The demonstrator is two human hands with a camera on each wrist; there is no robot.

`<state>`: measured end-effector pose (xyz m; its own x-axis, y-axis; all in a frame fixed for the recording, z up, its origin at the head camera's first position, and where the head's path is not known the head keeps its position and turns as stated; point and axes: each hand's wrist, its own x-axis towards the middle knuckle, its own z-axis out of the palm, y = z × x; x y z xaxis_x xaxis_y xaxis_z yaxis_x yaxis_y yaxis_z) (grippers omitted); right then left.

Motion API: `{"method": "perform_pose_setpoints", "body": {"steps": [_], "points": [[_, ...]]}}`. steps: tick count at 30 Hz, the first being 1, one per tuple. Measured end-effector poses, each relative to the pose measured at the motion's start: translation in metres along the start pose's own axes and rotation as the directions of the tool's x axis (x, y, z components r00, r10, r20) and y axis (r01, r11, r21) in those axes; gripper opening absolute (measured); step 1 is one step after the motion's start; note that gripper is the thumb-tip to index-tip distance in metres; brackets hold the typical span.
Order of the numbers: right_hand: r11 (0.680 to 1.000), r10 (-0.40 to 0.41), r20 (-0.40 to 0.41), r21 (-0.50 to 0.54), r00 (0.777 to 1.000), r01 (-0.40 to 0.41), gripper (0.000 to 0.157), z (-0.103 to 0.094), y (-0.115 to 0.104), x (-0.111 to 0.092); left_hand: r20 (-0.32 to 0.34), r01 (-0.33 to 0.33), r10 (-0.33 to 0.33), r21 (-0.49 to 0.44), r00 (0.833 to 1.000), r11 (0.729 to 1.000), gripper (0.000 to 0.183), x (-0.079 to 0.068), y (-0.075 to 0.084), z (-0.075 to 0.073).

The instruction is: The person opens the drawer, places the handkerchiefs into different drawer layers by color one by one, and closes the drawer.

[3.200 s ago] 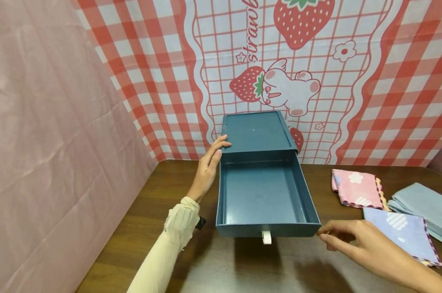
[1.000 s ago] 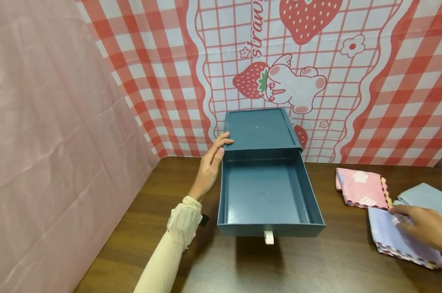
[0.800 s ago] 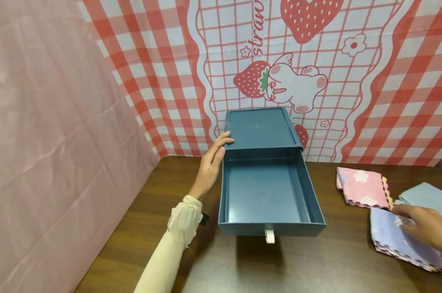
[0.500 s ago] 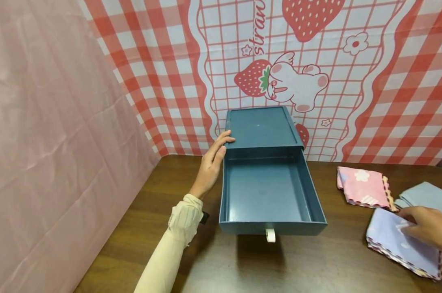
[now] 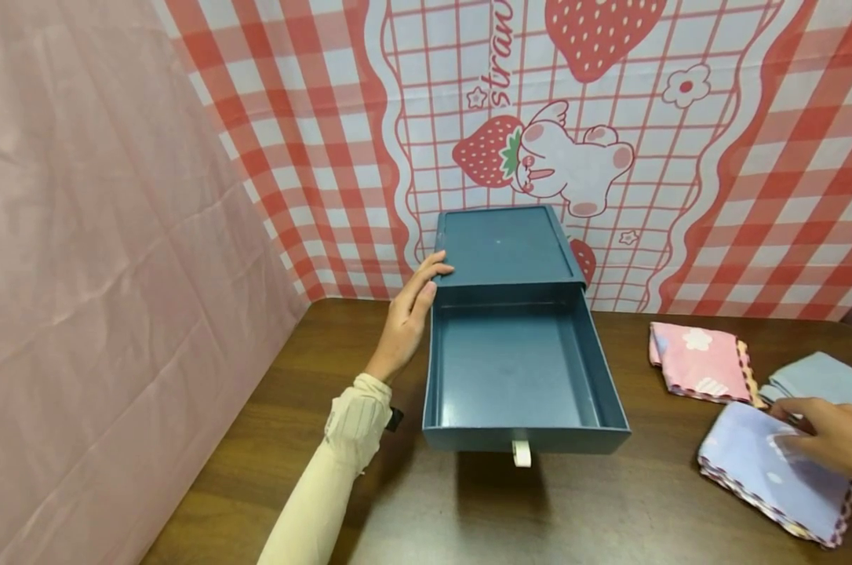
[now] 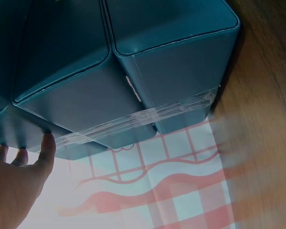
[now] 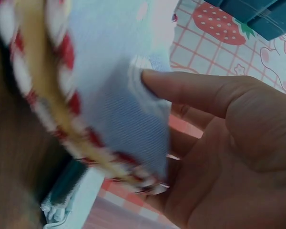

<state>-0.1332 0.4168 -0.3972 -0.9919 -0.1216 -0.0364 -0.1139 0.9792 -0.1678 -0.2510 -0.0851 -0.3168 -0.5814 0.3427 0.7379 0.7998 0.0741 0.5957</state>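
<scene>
A dark blue drawer unit (image 5: 500,243) stands against the back cloth in the head view, its drawer (image 5: 511,369) pulled out, with a white tab (image 5: 521,453) on the front. My left hand (image 5: 403,318) rests on the unit's left top edge; the left wrist view shows its fingertips (image 6: 48,143) touching the casing. At the right, my right hand (image 5: 831,439) pinches a folded lavender towel (image 5: 747,463) with a checkered trim. In the right wrist view the thumb (image 7: 181,88) lies over the towel's face, with fingers behind it.
A folded pink towel (image 5: 701,361) and a folded light blue towel (image 5: 824,377) lie on the brown table (image 5: 609,510) at the right. Clear tape (image 6: 152,114) runs across the casing. A checked strawberry cloth (image 5: 313,157) hangs behind.
My right hand moved from beside the drawer's front corner to the lavender towel. It has since pulled the towel slightly left and toward me. My left hand stays on the unit.
</scene>
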Motion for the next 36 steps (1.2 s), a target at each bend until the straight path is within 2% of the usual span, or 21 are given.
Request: {"method": "perform_pose_setpoints", "body": {"steps": [7, 10, 15, 17, 24, 31, 36], "points": [[1.000, -0.012, -0.078, 0.018, 0.997, 0.013, 0.025, -0.004, -0.002, 0.001, 0.003, -0.012, 0.012, 0.003, 1.000, 1.000, 0.032, 0.000, 0.002, 0.000], [0.999, -0.019, -0.147, 0.028, 0.989, 0.023, 0.022, -0.002, -0.002, 0.000, 0.005, -0.018, 0.018, 0.007, 1.000, 1.000, 0.031, 0.000, 0.002, -0.001], [0.991, -0.079, -0.309, 0.079, 0.948, 0.109, 0.022, -0.002, -0.001, -0.001, 0.008, -0.018, 0.018, 0.000, 1.000, 1.000, 0.031, 0.001, 0.002, 0.001], [0.986, -0.101, -0.346, 0.087, 0.933, 0.139, 0.024, -0.003, -0.002, -0.001, 0.006, -0.009, 0.009, -0.006, 1.000, 1.000, 0.031, 0.001, 0.001, 0.002], [0.988, -0.109, -0.362, 0.059, 0.926, 0.140, 0.027, -0.010, -0.010, 0.001, 0.007, -0.024, 0.024, 0.001, 1.000, 1.000, 0.031, 0.001, 0.001, 0.000], [0.987, -0.108, -0.461, 0.054, 0.881, 0.149, 0.027, -0.013, -0.018, -0.001, 0.002, -0.029, 0.029, 0.008, 1.000, 1.000, 0.031, 0.000, 0.002, -0.001], [0.988, -0.112, -0.469, 0.043, 0.876, 0.150, 0.026, -0.016, -0.022, 0.000, 0.001, -0.018, 0.018, 0.012, 1.000, 1.000, 0.031, 0.000, 0.000, -0.001]]}}
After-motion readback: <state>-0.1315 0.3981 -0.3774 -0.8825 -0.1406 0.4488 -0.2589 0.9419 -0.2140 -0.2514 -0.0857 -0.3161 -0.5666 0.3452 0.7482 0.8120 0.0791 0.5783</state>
